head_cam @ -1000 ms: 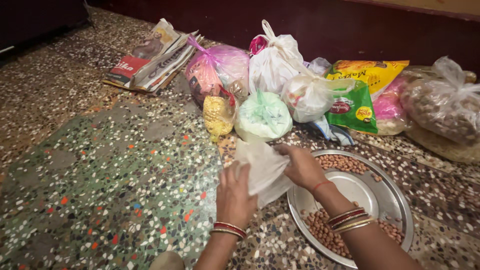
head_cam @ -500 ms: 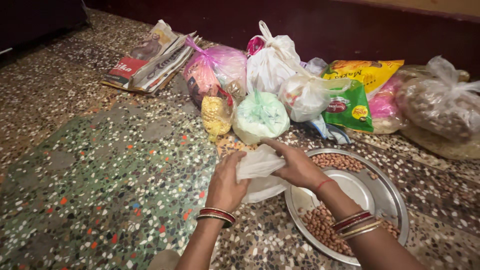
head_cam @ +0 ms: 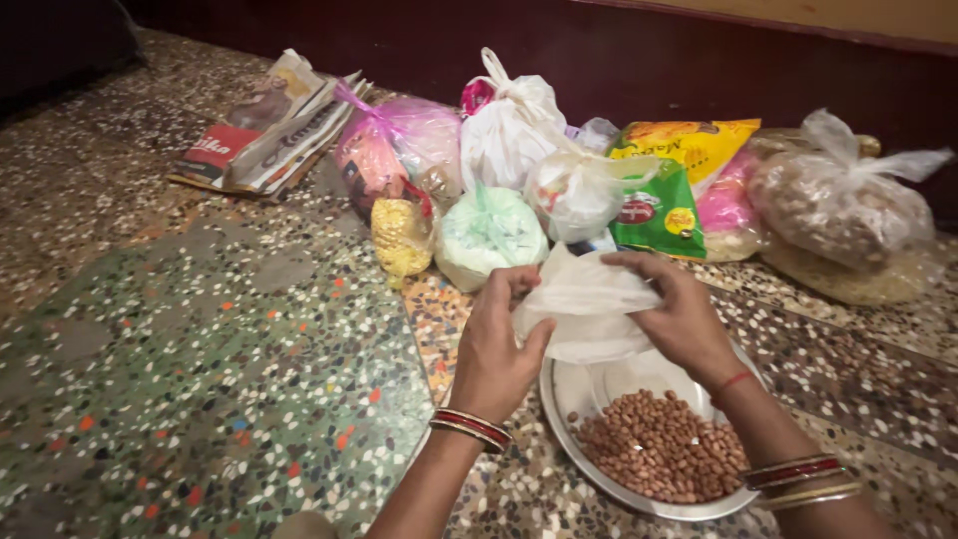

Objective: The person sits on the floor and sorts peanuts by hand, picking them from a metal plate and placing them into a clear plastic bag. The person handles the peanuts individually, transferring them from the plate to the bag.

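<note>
The speckled stone floor (head_cam: 200,329) carries a steel plate (head_cam: 564,394) of peanuts (head_cam: 659,454); tied plastic bags (head_cam: 489,235); newspapers (head_cam: 264,130).

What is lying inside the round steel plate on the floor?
The steel plate holds a heap of brown peanuts. Its far part is covered by the white plastic bag held in both hands, so nothing can be seen there.

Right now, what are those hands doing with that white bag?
A person sitting on the speckled floor holds a thin white plastic bag between the left hand and the right hand, just above a steel plate of peanuts. Tied bags of groceries and some newspapers lie behind.
</note>
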